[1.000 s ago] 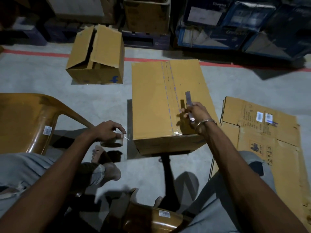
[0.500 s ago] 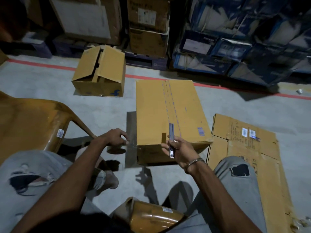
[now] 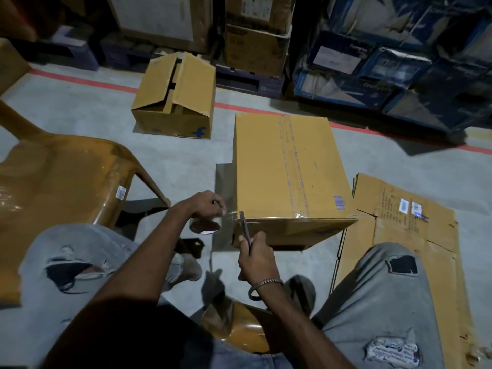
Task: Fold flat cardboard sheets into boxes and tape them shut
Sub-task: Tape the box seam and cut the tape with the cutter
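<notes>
tape roll (image 3: 204, 225) in left grip (image 3: 206, 206), beside box (image 3: 288, 169)

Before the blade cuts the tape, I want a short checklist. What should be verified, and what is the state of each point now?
1. Tape roll held firm by the left hand: ok.
2. Tape strip stretched between roll and box: ok; it looks taut.
3. Cutter gripped by the right hand, blade at the strip near the box corner: ok.
4. Left fingers away from the blade: ok, though the gap is small.
5. Tape pressed flat along the top seam: ok as far as visible.
6. Tape stuck on the near front face: cannot tell.
</notes>
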Motion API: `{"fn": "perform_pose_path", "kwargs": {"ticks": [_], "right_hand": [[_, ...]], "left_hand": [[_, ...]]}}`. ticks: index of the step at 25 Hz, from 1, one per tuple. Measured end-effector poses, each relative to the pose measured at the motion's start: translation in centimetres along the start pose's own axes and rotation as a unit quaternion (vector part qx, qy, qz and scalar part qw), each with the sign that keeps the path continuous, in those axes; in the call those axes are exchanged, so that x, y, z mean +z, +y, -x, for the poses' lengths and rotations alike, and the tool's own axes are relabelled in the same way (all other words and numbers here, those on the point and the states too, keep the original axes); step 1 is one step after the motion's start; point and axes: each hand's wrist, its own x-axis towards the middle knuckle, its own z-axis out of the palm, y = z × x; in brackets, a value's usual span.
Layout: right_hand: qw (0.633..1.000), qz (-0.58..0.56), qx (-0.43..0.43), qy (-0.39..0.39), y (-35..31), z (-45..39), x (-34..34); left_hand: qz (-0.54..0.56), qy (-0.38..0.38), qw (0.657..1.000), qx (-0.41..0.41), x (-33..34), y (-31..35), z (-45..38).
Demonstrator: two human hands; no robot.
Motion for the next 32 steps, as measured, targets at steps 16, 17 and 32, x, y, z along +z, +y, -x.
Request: {"fn": "perform_pose_path", "kwargs": {"ticks": [16,17,32], "right_hand": [[0.98,0.198,0.013,0.014,-3.4,-2.2,3.7],[0.979,0.203,0.015,0.01,-3.6,-2.4,3.8],[0.963,0.251,0.063,-0.075,-2.8,-0.8,2.1]], "left_hand": [[-0.002,0.012,1.0,-0.011,0.8,0.1,-0.9],[-0.007,0.011,1.0,-0.009,0.9,0.1,-1.0],[-0.031,0.044,0.999,-0.008,1.0,-1.1,-1.0]]}}
